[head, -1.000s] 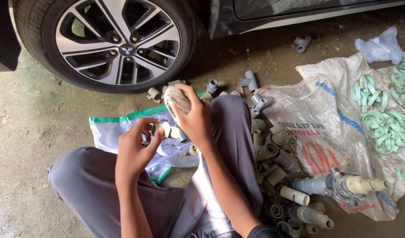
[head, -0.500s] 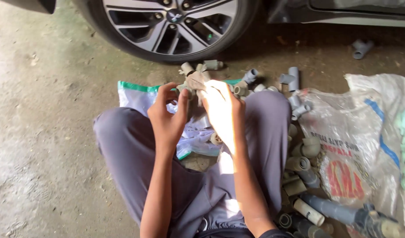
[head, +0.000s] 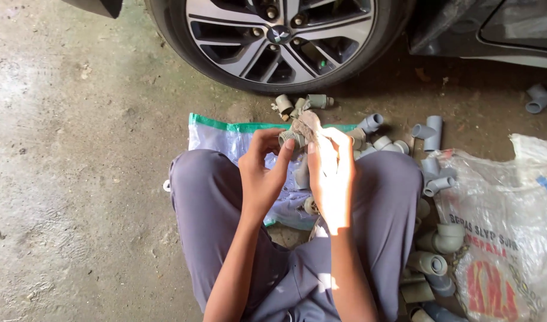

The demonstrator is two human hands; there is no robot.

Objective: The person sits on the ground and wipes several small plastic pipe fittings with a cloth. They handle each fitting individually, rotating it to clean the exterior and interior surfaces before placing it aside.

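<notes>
Hands over the lap, just below the wheel (head: 279,36): left hand (head: 263,173) clamped on a threaded fitting (head: 291,138); right hand (head: 331,173) closed on a rag (head: 307,124) pressed against it.

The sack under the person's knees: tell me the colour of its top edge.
Green: the white woven sack has a green band along its top edge, seen in the head view.

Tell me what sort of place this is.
Probably a garage or driveway floor: bare concrete, a parked car's wheel close by, and grey pipe fittings scattered around woven sacks.
</notes>
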